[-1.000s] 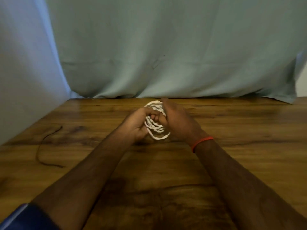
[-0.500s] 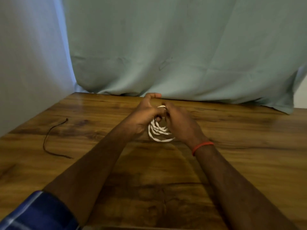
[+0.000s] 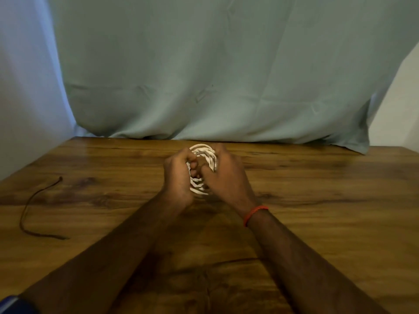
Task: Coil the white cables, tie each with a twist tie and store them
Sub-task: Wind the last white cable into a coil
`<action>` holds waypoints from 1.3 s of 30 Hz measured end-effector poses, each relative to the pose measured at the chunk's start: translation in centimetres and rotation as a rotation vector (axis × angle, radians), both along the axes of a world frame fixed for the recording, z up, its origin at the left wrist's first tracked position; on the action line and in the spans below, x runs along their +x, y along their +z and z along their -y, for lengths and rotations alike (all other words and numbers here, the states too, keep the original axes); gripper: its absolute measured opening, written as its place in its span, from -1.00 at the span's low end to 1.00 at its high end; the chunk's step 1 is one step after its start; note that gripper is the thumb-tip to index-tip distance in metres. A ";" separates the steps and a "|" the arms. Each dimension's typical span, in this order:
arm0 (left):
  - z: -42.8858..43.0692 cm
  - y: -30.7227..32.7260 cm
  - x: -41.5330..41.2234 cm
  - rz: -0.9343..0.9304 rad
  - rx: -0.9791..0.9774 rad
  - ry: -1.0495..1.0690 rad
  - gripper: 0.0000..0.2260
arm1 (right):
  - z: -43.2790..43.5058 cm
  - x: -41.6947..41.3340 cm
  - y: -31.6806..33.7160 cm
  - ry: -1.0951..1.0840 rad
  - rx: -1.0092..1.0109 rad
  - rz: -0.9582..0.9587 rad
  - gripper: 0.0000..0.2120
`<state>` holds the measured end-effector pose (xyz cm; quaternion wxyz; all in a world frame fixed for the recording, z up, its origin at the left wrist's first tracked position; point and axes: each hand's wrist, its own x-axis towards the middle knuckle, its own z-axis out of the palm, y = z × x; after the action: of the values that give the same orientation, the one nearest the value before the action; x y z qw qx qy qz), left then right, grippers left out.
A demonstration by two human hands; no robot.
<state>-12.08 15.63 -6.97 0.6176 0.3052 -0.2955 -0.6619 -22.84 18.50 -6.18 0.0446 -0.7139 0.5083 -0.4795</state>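
A coiled white cable (image 3: 202,152) is held upright between both hands above the far middle of the wooden table (image 3: 317,200). My left hand (image 3: 178,177) grips the coil's left side with curled fingers. My right hand (image 3: 223,175), with an orange band on its wrist, grips the right side, fingers curled into the loops. The lower loops show between the palms; the coil's middle is hidden by fingers. A thin dark twist tie (image 3: 34,209) lies loose on the table at the left, away from both hands.
A pale green cloth (image 3: 215,75) hangs behind the table's far edge. A light wall stands at the left. The bare wood extends in front of and to the right of the hands.
The view has tilted up and shifted. The coil is now turned more upright, its top loops showing above the fingers. My left thumb, raised half a second ago, has curled back onto the coil.
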 end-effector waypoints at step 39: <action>-2.1 2.1 2.0 -0.068 -0.052 -0.344 -0.85 | 1.0 -1.5 0.6 0.222 -0.088 -0.228 -0.74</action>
<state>-10.07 17.69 -4.87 0.5126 0.2115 -0.3390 -0.7600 -24.32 17.54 -5.62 0.0080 -0.8167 0.4067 -0.4093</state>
